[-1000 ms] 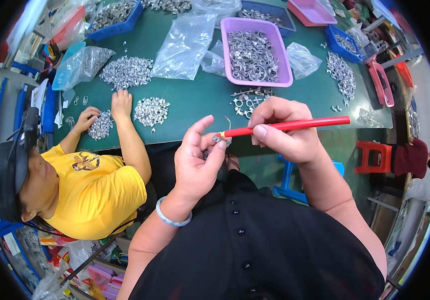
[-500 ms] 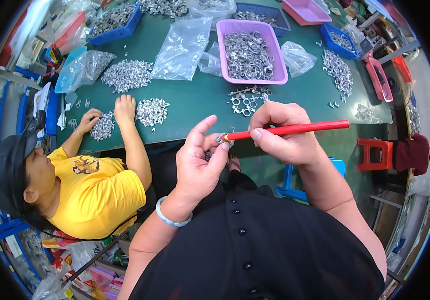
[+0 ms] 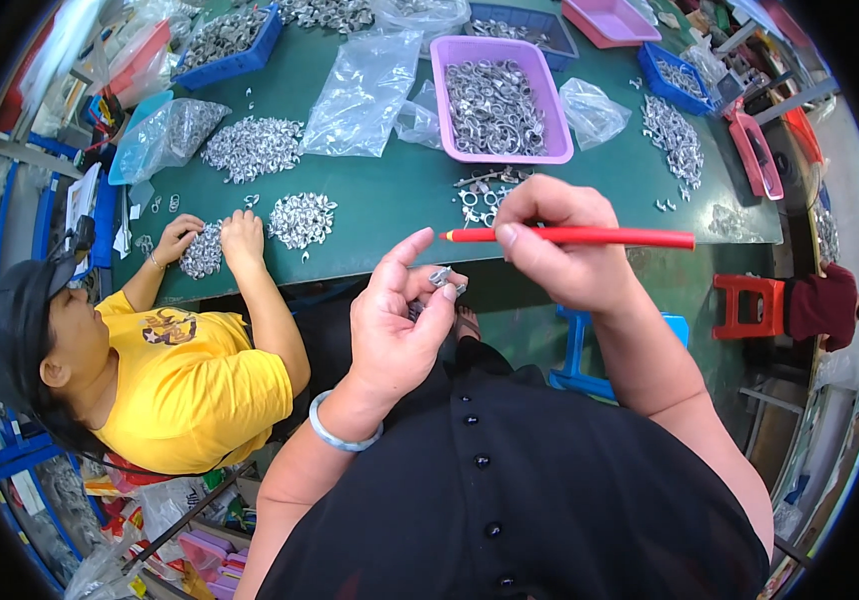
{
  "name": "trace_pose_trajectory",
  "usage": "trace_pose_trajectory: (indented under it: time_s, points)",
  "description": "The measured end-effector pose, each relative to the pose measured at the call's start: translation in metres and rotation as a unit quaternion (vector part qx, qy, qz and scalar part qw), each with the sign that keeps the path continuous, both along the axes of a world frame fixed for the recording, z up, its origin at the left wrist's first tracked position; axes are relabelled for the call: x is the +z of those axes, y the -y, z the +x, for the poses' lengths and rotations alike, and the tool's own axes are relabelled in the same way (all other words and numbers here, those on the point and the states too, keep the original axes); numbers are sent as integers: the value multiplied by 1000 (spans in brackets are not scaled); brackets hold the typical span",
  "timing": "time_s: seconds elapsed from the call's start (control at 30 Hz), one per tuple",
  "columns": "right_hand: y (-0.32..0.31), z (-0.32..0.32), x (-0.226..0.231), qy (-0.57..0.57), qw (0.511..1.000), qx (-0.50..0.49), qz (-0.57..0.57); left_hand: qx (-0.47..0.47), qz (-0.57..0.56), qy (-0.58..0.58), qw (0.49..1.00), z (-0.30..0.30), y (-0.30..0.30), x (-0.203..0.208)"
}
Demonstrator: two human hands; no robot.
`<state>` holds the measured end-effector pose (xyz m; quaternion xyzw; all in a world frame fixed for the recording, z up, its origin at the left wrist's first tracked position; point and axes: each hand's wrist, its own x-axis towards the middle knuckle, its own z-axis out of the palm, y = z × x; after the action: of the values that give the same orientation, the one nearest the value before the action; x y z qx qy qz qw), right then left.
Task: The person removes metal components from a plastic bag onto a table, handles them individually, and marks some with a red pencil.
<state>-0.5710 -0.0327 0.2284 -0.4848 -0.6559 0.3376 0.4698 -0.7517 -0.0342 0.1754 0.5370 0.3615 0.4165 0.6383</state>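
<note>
Between the thumb and fingers of my left hand (image 3: 397, 325) is a small silver metal piece (image 3: 442, 280), its exact shape partly covered. More silver bits show in the curl of that hand. My right hand (image 3: 568, 245) is closed round a red pen-like tool (image 3: 635, 237) with a yellow tip. The tool lies level above the left fingertips, its tip apart from the metal piece. Just beyond my hands, silver rings and small parts (image 3: 487, 195) lie on the green table (image 3: 380, 225).
A pink basket (image 3: 562, 125) full of silver rings stands ahead, beside a clear plastic bag (image 3: 362, 95). Piles of metal pieces (image 3: 302, 220) lie on the left, where a co-worker in a yellow shirt (image 3: 185, 385) handles some. A red stool (image 3: 748, 305) stands to the right.
My right hand has lifted the red tool up and away, so its tip no longer touches the metal piece. My left hand stays nearly still. The co-worker's hand shifted slightly.
</note>
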Motion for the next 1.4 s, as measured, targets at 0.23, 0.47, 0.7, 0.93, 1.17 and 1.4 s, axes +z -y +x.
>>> trace_pose_trajectory:
  time_s: [0.23,0.47,0.7,0.93,1.17,1.4]
  points:
    - [6,1,0,-130,991,-15,-31,7,-98,73,992,3,0,11]
    - [19,3,3,-188,976,-35,-102,0,-137,80,987,1,-3,15]
    - [31,-7,8,-5,1000,10,27,-39,-119,110,986,-4,-4,14]
    - [34,-18,10,13,999,-2,42,-9,-126,99,987,-6,-1,22]
    - [35,-27,10,27,998,-26,57,-3,-108,102,989,-12,5,24]
    - [46,-27,19,-83,988,-109,75,-25,-123,108,986,-16,3,25]
